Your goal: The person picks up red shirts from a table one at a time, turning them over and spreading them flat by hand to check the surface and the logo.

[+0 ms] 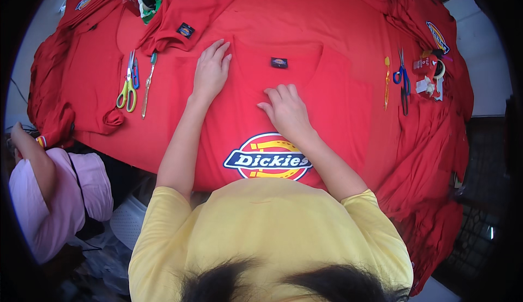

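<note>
A red T-shirt (343, 106) lies spread out in front of me on the red-covered table. Its chest bears a large round emblem (268, 144) in blue, yellow and white, and a small dark label (279, 63) shows inside the neckline. My left hand (211, 71) rests on the shirt's left shoulder, fingers stretched out and slightly apart. Below the neckline, my right hand (287, 110) touches the fabric with its fingers loosely bent and spread. Neither hand grips anything that I can see.
Left of the shirt lie yellow-handled scissors (127, 90), a blue cutter (135, 73) and a thin brush-like tool (148, 87). Blue-handled scissors (402, 76) and a tape roll (439, 69) lie right. More red garments (430, 155) surround these. A person in pink (60, 198) sits at left.
</note>
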A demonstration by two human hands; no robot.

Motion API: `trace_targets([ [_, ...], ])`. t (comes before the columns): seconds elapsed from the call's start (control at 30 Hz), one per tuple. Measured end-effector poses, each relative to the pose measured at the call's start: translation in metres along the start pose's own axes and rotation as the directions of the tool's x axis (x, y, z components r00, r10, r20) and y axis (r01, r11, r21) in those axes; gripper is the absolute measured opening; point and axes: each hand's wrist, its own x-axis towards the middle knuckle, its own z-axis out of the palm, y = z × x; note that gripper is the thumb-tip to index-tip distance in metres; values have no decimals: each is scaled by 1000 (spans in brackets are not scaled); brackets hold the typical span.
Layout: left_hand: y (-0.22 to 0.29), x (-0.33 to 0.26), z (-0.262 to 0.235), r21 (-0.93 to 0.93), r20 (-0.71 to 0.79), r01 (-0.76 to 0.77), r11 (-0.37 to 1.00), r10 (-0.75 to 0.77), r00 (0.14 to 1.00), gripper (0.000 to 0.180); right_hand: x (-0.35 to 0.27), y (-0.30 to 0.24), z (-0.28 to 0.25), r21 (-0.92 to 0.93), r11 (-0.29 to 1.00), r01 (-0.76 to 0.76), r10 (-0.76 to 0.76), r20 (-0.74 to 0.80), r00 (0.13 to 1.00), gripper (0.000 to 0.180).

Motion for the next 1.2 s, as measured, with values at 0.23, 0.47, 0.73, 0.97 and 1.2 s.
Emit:
trace_targets([
  [0.23,-2,-7,7,282,140,-137,950,100,985,46,18,5,-23,108,973,-202,165,277,947,25],
  [0.47,-7,-4,6,357,176,-118,927,57,983,48,-21,40,-43,110,983,-150,123,222,967,21],
  [0.73,-14,0,1,384,178,-165,908,102,979,47,-24,42,-39,-9,1000,-9,10,143,990,19],
  [0.97,49,-11,-17,140,160,-258,956,236,959,30,16,52,-87,-139,984,114,-30,498,866,25],
  [1.2,76,-31,2,-326,426,-201,924,333,841,21,31,83,-97,25,998,-65,33,650,759,21],
])
